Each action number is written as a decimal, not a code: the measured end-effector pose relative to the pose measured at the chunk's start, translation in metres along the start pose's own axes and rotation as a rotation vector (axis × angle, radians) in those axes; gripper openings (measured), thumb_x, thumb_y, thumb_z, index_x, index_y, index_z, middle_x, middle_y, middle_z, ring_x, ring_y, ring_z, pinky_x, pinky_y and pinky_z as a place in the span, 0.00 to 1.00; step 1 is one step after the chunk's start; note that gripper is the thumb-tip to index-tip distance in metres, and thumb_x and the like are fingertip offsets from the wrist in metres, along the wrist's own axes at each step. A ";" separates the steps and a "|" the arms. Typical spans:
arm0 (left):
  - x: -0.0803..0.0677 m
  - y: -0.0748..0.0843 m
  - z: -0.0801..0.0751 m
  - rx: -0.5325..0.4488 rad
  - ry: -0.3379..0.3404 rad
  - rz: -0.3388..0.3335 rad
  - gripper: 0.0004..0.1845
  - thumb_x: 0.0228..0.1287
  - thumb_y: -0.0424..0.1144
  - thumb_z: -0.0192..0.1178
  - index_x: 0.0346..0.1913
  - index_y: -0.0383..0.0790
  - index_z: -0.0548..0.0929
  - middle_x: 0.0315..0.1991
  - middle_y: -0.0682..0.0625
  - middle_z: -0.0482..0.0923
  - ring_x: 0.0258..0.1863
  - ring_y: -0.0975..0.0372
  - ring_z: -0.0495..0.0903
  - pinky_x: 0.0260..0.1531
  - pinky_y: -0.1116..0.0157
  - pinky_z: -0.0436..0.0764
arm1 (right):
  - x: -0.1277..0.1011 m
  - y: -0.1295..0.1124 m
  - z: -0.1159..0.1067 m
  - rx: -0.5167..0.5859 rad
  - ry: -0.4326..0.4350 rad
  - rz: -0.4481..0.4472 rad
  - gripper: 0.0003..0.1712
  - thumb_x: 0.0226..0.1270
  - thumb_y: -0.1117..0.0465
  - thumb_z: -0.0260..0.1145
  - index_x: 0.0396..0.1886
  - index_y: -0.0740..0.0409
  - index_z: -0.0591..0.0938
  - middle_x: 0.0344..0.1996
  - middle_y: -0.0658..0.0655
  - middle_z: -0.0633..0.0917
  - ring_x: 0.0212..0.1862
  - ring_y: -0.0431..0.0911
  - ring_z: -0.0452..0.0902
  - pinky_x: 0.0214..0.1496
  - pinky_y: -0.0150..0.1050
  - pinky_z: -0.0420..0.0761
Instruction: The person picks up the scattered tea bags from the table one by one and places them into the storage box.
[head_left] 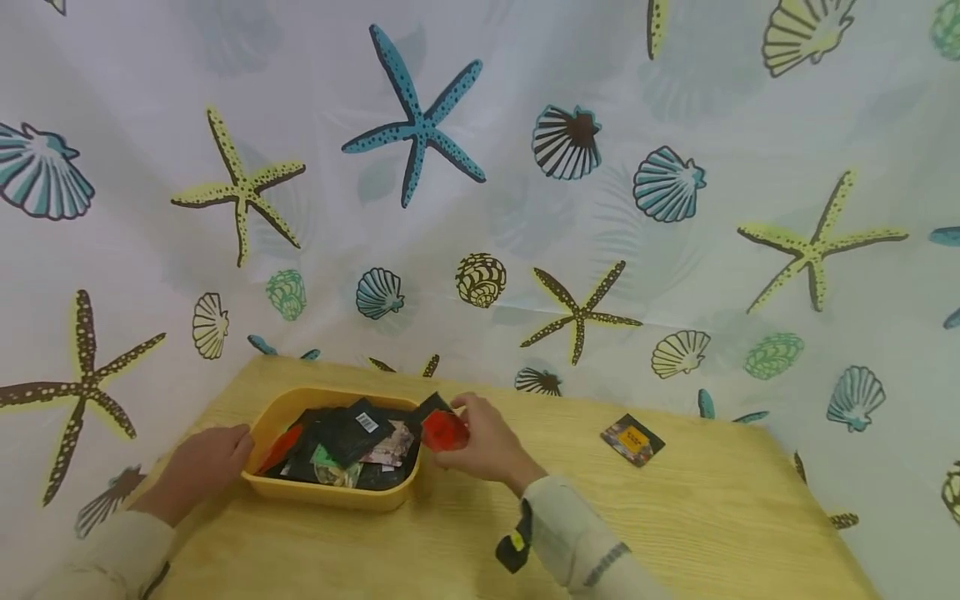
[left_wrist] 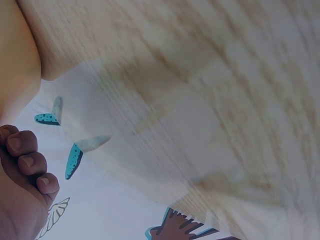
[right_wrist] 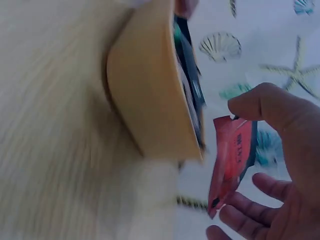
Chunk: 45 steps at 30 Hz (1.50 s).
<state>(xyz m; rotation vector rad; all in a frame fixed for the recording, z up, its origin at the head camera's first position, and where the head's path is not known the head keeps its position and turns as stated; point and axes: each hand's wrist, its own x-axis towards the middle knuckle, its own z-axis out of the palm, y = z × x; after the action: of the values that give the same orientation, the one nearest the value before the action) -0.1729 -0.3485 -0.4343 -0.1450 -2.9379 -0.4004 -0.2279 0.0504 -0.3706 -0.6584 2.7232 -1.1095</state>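
Observation:
A yellow plastic tub (head_left: 330, 493) stands on the left of the table, filled with small flat packets (head_left: 352, 437), mostly black, some with coloured prints and one with a barcode. My left hand (head_left: 206, 462) grips the tub's left end at the rim; its fingers (left_wrist: 28, 165) look curled in the left wrist view. Just off the tub's right end, my right hand (head_left: 483, 442) pinches a red and black sachet (right_wrist: 234, 155) between thumb and fingers. The sachet is tilted, its red face showing, with dark print on it.
One packet (head_left: 632, 440) with an orange label lies flat on the wooden table (head_left: 555, 500), right of my right hand. Behind and around the table hangs a white curtain (head_left: 495, 217) printed with starfish and shells. A black strap tag (head_left: 514, 546) hangs at my right wrist.

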 end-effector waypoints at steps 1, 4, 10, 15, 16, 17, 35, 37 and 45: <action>-0.001 0.001 0.002 -0.003 0.000 0.002 0.18 0.76 0.38 0.41 0.22 0.46 0.66 0.17 0.54 0.60 0.19 0.62 0.60 0.24 0.64 0.60 | 0.005 -0.007 0.013 -0.015 -0.003 -0.021 0.42 0.47 0.53 0.78 0.62 0.57 0.71 0.50 0.57 0.80 0.49 0.46 0.76 0.50 0.42 0.80; -0.005 0.004 0.008 -0.018 0.003 0.007 0.18 0.75 0.38 0.42 0.22 0.46 0.66 0.17 0.54 0.59 0.19 0.62 0.59 0.23 0.65 0.60 | 0.015 -0.025 0.045 -0.060 -0.004 -0.057 0.40 0.50 0.50 0.77 0.61 0.54 0.71 0.51 0.54 0.78 0.51 0.44 0.73 0.51 0.38 0.79; -0.005 0.007 0.015 -0.037 0.031 0.022 0.18 0.75 0.37 0.45 0.21 0.46 0.65 0.17 0.55 0.58 0.18 0.63 0.58 0.23 0.67 0.58 | 0.020 -0.041 0.073 -0.284 -0.083 -0.162 0.35 0.63 0.41 0.70 0.66 0.49 0.74 0.64 0.53 0.76 0.62 0.48 0.74 0.58 0.40 0.80; 0.002 0.008 0.011 -0.027 0.047 0.016 0.18 0.76 0.38 0.43 0.22 0.46 0.67 0.17 0.54 0.60 0.18 0.63 0.59 0.23 0.66 0.60 | 0.022 -0.044 0.077 -0.399 -0.267 -0.186 0.41 0.67 0.32 0.59 0.75 0.42 0.66 0.77 0.51 0.64 0.77 0.50 0.61 0.71 0.48 0.71; 0.003 0.008 0.010 -0.023 0.045 0.010 0.18 0.76 0.38 0.43 0.22 0.46 0.67 0.17 0.54 0.60 0.19 0.62 0.60 0.23 0.65 0.60 | 0.023 -0.044 0.078 -0.395 -0.292 -0.189 0.42 0.68 0.31 0.57 0.76 0.41 0.64 0.78 0.51 0.62 0.78 0.50 0.59 0.73 0.48 0.69; 0.003 0.008 0.009 -0.019 0.043 0.008 0.18 0.76 0.38 0.43 0.22 0.45 0.67 0.17 0.54 0.60 0.19 0.62 0.60 0.23 0.65 0.61 | 0.025 -0.045 0.080 -0.394 -0.307 -0.201 0.42 0.69 0.31 0.55 0.77 0.42 0.63 0.78 0.52 0.61 0.79 0.50 0.58 0.74 0.48 0.67; -0.004 0.002 0.000 -0.019 0.045 0.012 0.19 0.76 0.37 0.43 0.22 0.46 0.66 0.16 0.54 0.60 0.18 0.62 0.60 0.23 0.65 0.61 | -0.008 0.113 -0.080 -0.414 0.056 0.104 0.32 0.71 0.56 0.60 0.68 0.69 0.69 0.68 0.73 0.70 0.70 0.69 0.65 0.69 0.64 0.66; -0.004 -0.001 -0.001 -0.014 0.044 0.010 0.19 0.76 0.37 0.43 0.22 0.46 0.66 0.16 0.54 0.60 0.18 0.62 0.60 0.23 0.65 0.61 | -0.022 0.146 -0.104 -0.443 0.048 0.222 0.35 0.68 0.54 0.61 0.69 0.70 0.68 0.67 0.75 0.70 0.68 0.71 0.66 0.65 0.66 0.69; -0.002 -0.002 -0.001 -0.024 0.036 0.002 0.19 0.76 0.37 0.42 0.21 0.45 0.66 0.17 0.54 0.60 0.19 0.62 0.60 0.24 0.64 0.61 | -0.064 0.218 -0.136 -0.377 0.035 0.522 0.41 0.77 0.49 0.52 0.75 0.74 0.53 0.67 0.81 0.64 0.64 0.75 0.66 0.61 0.67 0.71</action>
<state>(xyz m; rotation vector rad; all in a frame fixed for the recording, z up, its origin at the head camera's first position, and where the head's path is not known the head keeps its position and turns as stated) -0.1712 -0.3504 -0.4345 -0.1424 -2.8980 -0.4338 -0.2841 0.3038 -0.4258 0.0557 2.8998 -0.4989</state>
